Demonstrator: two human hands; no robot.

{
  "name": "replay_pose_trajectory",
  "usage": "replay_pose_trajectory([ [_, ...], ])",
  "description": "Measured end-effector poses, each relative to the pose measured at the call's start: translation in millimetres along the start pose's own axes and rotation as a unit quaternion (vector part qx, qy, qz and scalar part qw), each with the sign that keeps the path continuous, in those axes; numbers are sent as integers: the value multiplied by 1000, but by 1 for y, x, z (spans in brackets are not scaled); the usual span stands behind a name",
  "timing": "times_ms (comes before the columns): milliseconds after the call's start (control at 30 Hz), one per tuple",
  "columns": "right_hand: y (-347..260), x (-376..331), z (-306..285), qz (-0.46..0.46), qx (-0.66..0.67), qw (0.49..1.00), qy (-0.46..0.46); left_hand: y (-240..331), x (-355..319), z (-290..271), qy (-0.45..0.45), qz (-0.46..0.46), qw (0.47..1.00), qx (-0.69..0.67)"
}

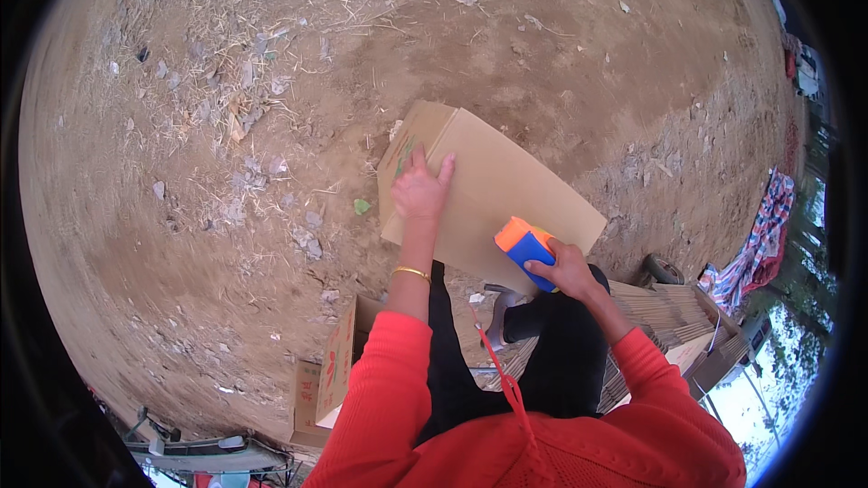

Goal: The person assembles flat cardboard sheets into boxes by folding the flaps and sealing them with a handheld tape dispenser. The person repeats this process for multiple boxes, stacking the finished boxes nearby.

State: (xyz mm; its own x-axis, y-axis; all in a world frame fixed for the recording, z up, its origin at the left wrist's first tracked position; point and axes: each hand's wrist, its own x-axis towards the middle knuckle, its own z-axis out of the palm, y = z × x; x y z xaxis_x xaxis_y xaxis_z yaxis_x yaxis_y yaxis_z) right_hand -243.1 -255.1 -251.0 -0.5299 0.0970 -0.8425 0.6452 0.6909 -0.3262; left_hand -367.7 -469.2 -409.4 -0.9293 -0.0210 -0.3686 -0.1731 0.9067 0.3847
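Step looks like steadying the cardboard box point(515, 185) w/ L hand point(419, 193) while R hand point(570, 271) has the orange-and-blue tool point(526, 251), prob. a tape dispenser, at the ready; next move likely calls for a firm L hold & tool lined up w/ a box edge. Box is askew just in front of the person's legs point(565, 357). L hand's spread over its left edge, thumb apart from fingers; R is wrapped round the tool. Can't tell if tool touches box, only that it overlaps it in view. R fingertips mostly hidden; box underside & its support, too. Lower L, another carton point(336, 366) is partly behind the red sleeve point(384, 389); R arm cuts across prob. stacked cardboard point(655, 316).
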Motion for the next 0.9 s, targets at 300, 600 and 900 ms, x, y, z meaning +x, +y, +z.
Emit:
replay_pose_trajectory([
  [300,113,-45,-14,10,14,1000,20,15,-2,-10,-40,-52,994,84],
  [600,252,-64,-19,10,18,1000,4,13,0,-4,88,-14,991,97],
  [900,339,-50,-31,-66,21,997,-35,2,5,-4,118,-22,979,164],
])
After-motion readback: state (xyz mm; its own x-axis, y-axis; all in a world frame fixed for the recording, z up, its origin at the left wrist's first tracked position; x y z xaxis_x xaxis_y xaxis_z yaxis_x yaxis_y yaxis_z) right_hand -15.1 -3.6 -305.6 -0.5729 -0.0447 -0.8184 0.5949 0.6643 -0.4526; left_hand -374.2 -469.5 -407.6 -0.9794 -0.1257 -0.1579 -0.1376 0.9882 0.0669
